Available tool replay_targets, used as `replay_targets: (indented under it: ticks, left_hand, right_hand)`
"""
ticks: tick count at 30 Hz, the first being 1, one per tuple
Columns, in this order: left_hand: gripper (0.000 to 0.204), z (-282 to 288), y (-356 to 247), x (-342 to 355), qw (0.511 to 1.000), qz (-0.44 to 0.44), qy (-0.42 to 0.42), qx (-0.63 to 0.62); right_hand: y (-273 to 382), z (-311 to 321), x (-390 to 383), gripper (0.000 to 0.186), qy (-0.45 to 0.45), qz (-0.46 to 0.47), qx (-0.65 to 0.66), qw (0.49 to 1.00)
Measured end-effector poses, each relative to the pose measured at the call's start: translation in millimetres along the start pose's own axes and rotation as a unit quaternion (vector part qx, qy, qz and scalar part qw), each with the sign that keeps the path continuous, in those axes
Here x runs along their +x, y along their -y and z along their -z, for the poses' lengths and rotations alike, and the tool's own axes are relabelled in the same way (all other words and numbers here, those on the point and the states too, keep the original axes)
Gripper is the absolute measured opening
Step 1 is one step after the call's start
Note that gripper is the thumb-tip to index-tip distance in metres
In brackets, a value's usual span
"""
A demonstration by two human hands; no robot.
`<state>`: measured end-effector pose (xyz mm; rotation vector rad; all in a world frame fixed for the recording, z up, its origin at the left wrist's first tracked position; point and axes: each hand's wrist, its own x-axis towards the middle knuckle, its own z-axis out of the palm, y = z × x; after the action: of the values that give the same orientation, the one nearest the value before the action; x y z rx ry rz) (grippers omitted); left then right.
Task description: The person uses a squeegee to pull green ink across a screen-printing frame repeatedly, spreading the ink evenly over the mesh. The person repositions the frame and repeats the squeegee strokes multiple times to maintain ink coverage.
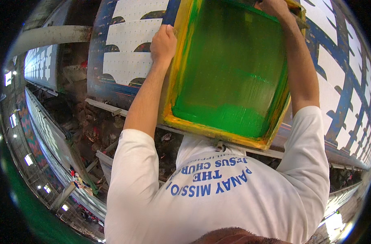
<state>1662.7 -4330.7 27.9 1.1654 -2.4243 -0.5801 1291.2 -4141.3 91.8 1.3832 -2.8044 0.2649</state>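
A screen printing frame with yellow- and green-stained edges lies tilted before me. Its mesh is coated in green ink, with a thicker wet pool along the near edge. My left hand is closed at the frame's left side, its thumb up against the rim. At the far right corner, my right hand reaches over the frame with curled fingers. What those fingers hold is partly cut off by the picture's top edge and cannot be made out.
White cut fabric pieces lie in rows on the blue-stained printing table, with more pieces on the right. A pale pipe or beam stands at the left. Other long tables run beyond a littered gap.
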Motion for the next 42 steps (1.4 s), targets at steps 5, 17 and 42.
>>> replay_targets:
  ticks: [5, 17, 42]
  left_hand:
    - [0.042, 0.9, 2.7, 1.2, 1.0, -0.002, 0.013, -0.017]
    - [0.041, -21.8, 15.8, 14.0, 0.999, -0.019, 0.006, -0.033]
    - [0.049, -3.5, 3.7, 11.3, 0.999, 0.012, 0.034, 0.013]
  right_hand:
    - [49.5, -6.9, -92.5, 0.024, 0.041, 0.007, -0.029, 0.999]
    - [201.8, -7.0, -365.4, 0.046, 0.113, -0.063, 0.005, 0.992]
    - [218.2, 6.6, -472.2, 0.043, 0.084, 0.04, 0.163, 0.982]
